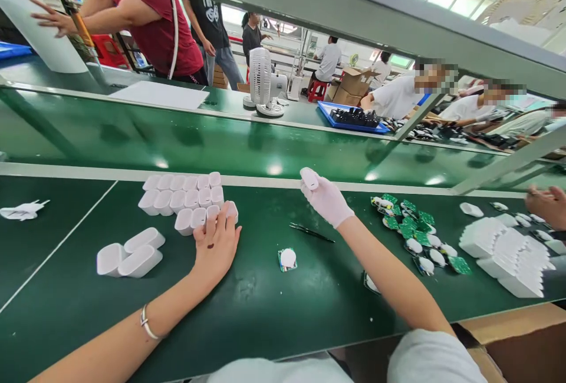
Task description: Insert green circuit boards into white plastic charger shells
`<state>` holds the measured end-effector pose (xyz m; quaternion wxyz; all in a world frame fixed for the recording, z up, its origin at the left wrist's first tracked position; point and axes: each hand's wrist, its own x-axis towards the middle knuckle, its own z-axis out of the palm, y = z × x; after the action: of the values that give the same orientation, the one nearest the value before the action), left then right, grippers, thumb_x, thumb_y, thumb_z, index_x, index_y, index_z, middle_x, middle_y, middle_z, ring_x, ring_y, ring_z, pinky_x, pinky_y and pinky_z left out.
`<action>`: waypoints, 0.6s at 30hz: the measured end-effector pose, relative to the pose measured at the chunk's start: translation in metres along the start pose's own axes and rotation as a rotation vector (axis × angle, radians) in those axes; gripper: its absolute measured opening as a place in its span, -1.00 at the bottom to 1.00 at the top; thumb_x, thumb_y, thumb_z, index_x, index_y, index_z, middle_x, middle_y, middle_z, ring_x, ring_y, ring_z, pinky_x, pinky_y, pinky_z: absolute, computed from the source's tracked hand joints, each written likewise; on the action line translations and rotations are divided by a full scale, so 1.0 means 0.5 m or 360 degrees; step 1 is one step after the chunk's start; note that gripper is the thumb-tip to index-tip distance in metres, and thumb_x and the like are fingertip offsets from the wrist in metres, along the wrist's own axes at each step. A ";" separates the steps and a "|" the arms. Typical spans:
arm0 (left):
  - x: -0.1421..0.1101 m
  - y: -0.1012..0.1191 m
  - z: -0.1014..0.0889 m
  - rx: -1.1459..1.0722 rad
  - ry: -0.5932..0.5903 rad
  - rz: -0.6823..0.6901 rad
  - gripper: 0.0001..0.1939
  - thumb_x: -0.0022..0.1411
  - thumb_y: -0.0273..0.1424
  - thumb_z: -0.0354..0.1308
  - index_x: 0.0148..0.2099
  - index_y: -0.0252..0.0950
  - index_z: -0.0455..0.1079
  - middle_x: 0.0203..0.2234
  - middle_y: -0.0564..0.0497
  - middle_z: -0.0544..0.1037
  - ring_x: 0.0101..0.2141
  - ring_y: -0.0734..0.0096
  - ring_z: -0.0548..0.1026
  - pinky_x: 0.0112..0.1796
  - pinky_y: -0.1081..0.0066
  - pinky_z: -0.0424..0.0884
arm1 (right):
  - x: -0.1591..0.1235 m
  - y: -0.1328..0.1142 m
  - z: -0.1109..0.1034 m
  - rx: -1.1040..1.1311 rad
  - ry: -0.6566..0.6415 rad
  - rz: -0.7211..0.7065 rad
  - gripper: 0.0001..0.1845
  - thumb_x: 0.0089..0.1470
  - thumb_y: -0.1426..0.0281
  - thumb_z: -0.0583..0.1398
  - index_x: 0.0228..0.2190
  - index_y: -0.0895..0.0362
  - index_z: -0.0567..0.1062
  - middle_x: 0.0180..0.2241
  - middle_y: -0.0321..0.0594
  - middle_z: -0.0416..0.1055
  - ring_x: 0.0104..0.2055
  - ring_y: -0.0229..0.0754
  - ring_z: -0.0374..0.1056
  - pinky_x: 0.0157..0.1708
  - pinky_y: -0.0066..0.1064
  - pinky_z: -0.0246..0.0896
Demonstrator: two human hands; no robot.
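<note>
My left hand [217, 247], bare, reaches to the front row of white plastic housings [183, 222]. Its fingers are stretched and slightly spread over the right end of that row, touching the last pieces and partly hiding them. In a white glove, my right hand [328, 201] is closed on a white plastic housing [309, 178], raised above the table's far edge. Between the hands lie black tweezers [312, 232] and a circuit board [288, 259] with a round white part on top.
Several green circuit boards [409, 227] lie in a pile to the right, beside stacked white housings [508, 253]. Three loose housings [141, 258] stand at left, with a white glove [24, 210] farther left. A co-worker's hand [547, 206] is at the right edge. A metal beam crosses above.
</note>
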<state>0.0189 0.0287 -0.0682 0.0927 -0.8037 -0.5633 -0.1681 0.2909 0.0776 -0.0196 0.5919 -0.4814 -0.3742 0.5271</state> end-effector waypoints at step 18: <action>-0.003 -0.002 0.011 0.0043 0.0170 0.0189 -0.70 0.36 -0.37 -0.11 -0.18 -0.31 0.45 0.12 -0.08 0.36 -0.10 0.07 0.36 -0.25 0.17 0.18 | -0.010 0.038 -0.132 -0.0942 0.0252 -0.0079 -0.85 -0.10 0.35 0.25 -0.43 0.13 0.58 -0.35 -0.17 0.47 -0.15 -0.09 0.32 -0.10 -0.32 0.22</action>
<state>0.0185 0.0297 -0.0738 0.1432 -0.8243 -0.5110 -0.1972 0.3477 0.0606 -0.0543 0.4660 -0.6633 -0.4759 0.3412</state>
